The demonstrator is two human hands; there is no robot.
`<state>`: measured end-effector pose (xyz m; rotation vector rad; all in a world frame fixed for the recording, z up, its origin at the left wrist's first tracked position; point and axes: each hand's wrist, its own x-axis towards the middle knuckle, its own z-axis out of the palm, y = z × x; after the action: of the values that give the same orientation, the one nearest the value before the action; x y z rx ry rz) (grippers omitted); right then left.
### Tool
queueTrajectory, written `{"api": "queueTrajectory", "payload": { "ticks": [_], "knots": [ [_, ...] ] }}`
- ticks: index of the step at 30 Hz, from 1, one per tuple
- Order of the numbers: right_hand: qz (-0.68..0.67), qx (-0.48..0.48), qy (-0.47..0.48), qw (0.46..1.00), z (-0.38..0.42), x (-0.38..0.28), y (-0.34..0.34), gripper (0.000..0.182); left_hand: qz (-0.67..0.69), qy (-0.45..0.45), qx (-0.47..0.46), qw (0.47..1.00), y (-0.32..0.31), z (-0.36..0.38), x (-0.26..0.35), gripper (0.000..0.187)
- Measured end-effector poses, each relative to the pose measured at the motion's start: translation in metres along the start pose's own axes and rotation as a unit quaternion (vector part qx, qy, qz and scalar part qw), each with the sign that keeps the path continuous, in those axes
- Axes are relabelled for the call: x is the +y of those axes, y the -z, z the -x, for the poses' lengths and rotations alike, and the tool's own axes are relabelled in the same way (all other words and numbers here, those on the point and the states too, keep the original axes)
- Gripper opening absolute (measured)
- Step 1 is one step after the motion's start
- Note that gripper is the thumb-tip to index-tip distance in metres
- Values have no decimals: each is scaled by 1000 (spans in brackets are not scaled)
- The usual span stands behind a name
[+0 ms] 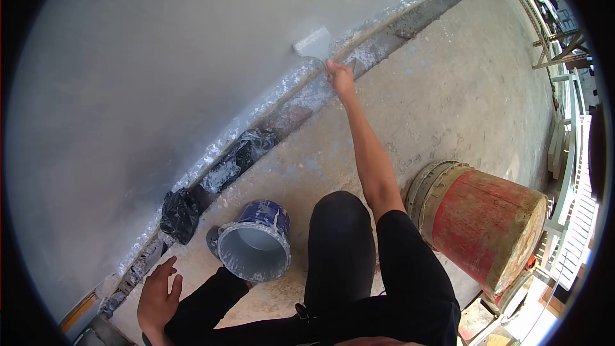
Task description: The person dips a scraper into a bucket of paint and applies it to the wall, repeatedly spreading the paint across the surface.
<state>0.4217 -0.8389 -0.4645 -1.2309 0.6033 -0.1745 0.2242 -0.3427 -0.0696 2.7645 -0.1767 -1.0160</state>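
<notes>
My right hand is wrapped around the handle of a wide flat paintbrush covered in pale grey. The brush head lies against the grey wall, just above its speckled lower edge. My left hand is at the lower left, fingers apart and holding nothing, above the floor near the wall's base. Between my left hand and my knees, a blue paint bucket stands on the floor, its mouth facing me. Grey paint shows inside it.
A narrow trench runs along the wall, with black plastic crumpled in its nearer part. A large red, cement-stained bucket is to my right on the concrete floor. Wooden frames and a white railing stand farther right.
</notes>
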Motion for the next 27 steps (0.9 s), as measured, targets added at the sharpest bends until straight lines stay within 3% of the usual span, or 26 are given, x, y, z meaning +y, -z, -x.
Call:
{"api": "queueTrajectory", "payload": {
  "ticks": [4, 7, 8, 10, 13, 17, 19, 22, 25, 27],
  "knots": [
    [100, 89, -33, 990, -2, 31, 11, 32, 12, -6, -6, 1000, -3, 3, 1, 38],
    [206, 74, -60, 974, -8, 30, 19, 35, 18, -16, -14, 1000, -6, 4, -5, 39],
    [333, 78, -19, 940, -13, 41, 22, 37, 23, -17, -16, 999, -6, 3, -7, 39],
    [568, 86, 65, 816, -44, 84, 46, 44, 39, -23, -21, 999, -7, 3, -7, 39],
    [506, 60, -84, 856, -38, 50, 38, 56, 37, -36, -10, 999, 1, 1, -6, 38],
    [528, 83, 15, 845, -46, 47, 5, 47, 8, -52, 1, 999, 7, 5, 8, 39],
    [490, 130, 54, 861, -3, -15, -37, 45, 9, -66, -9, 998, 7, 5, 14, 39],
    [303, 36, 39, 951, 50, -76, -39, 42, 11, -73, -8, 997, 11, 11, 21, 41],
    [192, 28, -28, 980, 90, -107, -40, 39, -11, -76, 10, 997, 24, 22, 32, 42],
    [195, 30, -72, 978, 79, -81, -32, 40, -21, -79, 31, 996, 26, 30, 38, 43]
  ]
}}
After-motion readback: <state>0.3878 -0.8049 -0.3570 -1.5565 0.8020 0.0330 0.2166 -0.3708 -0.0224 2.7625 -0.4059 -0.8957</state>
